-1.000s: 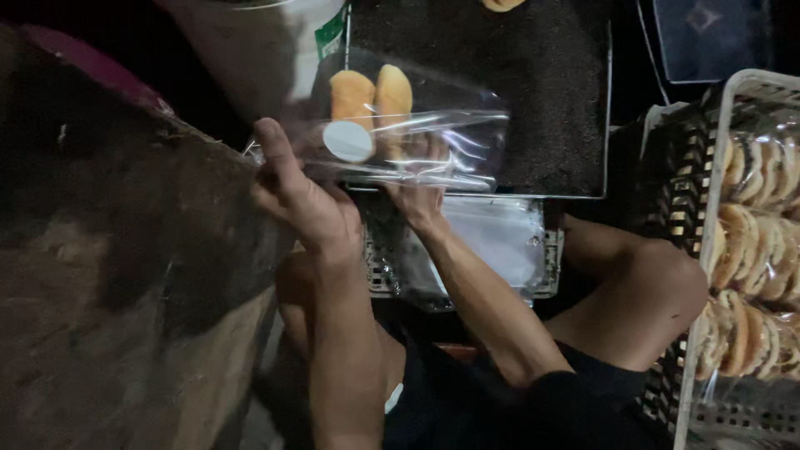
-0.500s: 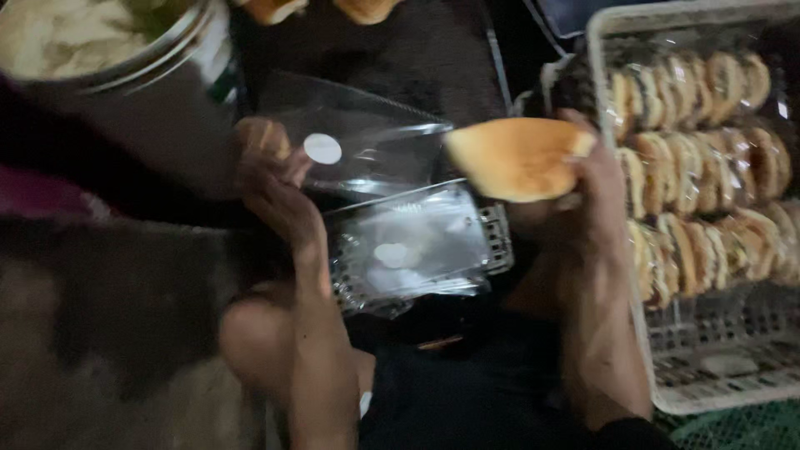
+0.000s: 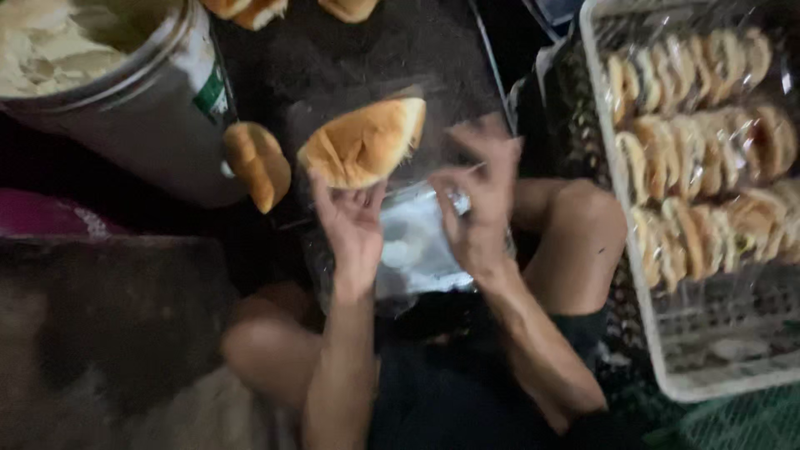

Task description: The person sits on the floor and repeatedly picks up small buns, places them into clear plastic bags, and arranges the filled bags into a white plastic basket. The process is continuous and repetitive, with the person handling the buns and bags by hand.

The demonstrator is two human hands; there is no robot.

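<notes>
- Holding a split bun [image 3: 364, 143] up on its fingertips, the left hand [image 3: 353, 229] has its grip closed on the bread.
- Right hand [image 3: 477, 204], blurred, pinches clear plastic bags [image 3: 414, 250] just beside it.
- Beyond, another bun [image 3: 258, 165] sits against a metal pot [image 3: 125, 108]; a white crate [image 3: 667, 350] of bagged buns stands right.
</notes>
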